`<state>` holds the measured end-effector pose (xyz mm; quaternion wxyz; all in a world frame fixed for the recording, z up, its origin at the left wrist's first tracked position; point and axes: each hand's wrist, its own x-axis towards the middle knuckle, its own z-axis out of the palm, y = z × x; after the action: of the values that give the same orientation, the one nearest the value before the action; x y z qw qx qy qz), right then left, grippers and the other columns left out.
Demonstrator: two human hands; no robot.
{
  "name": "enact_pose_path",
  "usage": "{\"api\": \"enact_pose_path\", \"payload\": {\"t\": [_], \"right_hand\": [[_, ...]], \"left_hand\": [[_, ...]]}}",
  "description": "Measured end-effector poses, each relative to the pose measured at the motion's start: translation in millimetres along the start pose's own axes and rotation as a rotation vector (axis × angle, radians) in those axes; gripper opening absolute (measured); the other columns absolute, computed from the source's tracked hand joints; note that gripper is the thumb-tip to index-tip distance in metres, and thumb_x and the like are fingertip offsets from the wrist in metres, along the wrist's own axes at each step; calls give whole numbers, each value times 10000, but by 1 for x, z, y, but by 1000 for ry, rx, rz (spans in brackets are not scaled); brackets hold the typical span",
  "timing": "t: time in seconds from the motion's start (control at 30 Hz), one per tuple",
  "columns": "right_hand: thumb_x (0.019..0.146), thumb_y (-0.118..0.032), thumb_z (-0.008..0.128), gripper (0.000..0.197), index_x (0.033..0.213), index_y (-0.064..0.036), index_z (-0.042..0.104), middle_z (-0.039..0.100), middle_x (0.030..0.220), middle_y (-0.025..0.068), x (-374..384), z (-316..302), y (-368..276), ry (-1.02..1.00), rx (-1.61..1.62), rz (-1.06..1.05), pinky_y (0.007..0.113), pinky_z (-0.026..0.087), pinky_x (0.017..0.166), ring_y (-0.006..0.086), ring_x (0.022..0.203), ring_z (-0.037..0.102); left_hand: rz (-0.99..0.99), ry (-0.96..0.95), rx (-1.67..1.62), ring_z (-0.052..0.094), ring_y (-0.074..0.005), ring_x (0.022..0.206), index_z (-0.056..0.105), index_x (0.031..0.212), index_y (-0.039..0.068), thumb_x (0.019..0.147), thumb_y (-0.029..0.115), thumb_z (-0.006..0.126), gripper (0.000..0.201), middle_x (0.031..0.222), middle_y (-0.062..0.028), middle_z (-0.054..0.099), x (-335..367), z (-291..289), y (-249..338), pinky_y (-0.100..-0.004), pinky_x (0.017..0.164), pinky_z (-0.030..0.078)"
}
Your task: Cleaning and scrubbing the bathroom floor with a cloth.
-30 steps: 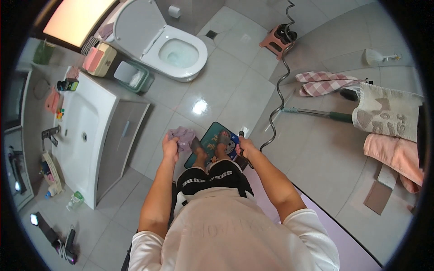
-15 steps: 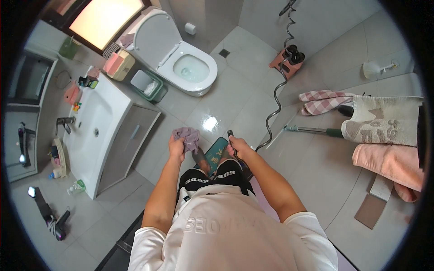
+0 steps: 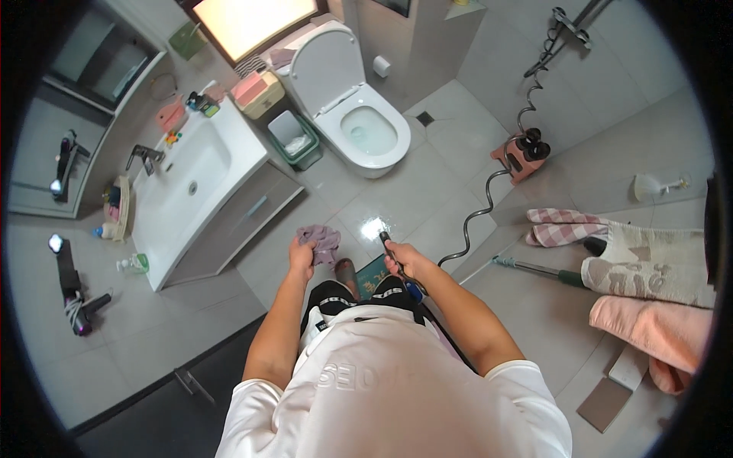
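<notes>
A crumpled mauve cloth [image 3: 324, 241] is bunched in my left hand [image 3: 302, 258], its loose part hanging out in front of the fingers. My right hand [image 3: 408, 259] wraps round a slim black spray handle [image 3: 384, 237], nozzle pointing forward. From that handle a dark coiled hose [image 3: 490, 200] runs across to a wall valve [image 3: 571, 29] at the far right. Both hands are at waist height, apart from each other. Ahead of them stands a white toilet [image 3: 372, 160] with its lid raised and water in the bowl.
Left of the toilet are a green bin [image 3: 309, 156] and a white sink [image 3: 206, 179] on a grey cabinet. A pink holder [image 3: 519, 164] stands near the right wall. Towels [image 3: 649, 263] hang at right. Below me lies a green mat [image 3: 372, 276].
My view has shifted, so the toilet and sink sit further right and more of the wall valve shows. A slippered foot now appears left of the mat. Both hands keep their grips.
</notes>
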<state>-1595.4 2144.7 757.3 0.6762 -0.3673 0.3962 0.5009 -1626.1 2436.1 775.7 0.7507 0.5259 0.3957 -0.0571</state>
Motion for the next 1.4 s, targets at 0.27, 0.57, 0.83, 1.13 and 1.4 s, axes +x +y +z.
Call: {"api": "enact_pose_path", "payload": {"t": [0.27, 0.57, 0.83, 1.13, 1.4], "right_hand": [[1084, -391, 514, 380, 883, -71, 477, 512, 674, 46, 27, 20, 19, -49, -50, 203, 265, 359, 398, 138, 492, 429], [1071, -428, 531, 389, 883, -93, 479, 503, 652, 23, 44, -4, 53, 91, -107, 298, 244, 363, 395, 120, 493, 447], [1067, -335, 566, 292, 979, -68, 487, 513, 664, 50, 42, -13, 70, 197, -102, 199, 282, 396, 397, 154, 480, 478], [1077, -391, 537, 361, 901, -80, 486, 508, 667, 35, 12, 1, 35, 104, -42, 167, 269, 357, 392, 127, 488, 448], [1080, -379, 534, 293, 973, -111, 484, 543, 731, 44, -23, 19, -2, 7, 74, -110, 258, 351, 399, 121, 529, 464]], "left_hand": [[12, 83, -6, 709, -317, 1052, 562, 1313, 6, 905, -102, 524, 424, 1208, -168, 677, -8, -36, -13, -464, 902, 611], [3, 94, 8, 692, -309, 1078, 550, 1318, 2, 898, -99, 535, 432, 1209, -162, 672, -5, -52, -21, -445, 913, 598], [-18, 160, 17, 702, -305, 1044, 566, 1296, 0, 895, -89, 547, 411, 1191, -164, 681, -4, -65, -35, -456, 855, 613], [-19, 64, 3, 706, -303, 1038, 569, 1300, -3, 891, -96, 544, 420, 1196, -158, 684, 1, -51, -39, -448, 872, 609], [-27, -4, -14, 683, -297, 1079, 567, 1313, 6, 885, -98, 553, 440, 1204, -147, 675, 1, -7, -22, -411, 895, 587]]}}
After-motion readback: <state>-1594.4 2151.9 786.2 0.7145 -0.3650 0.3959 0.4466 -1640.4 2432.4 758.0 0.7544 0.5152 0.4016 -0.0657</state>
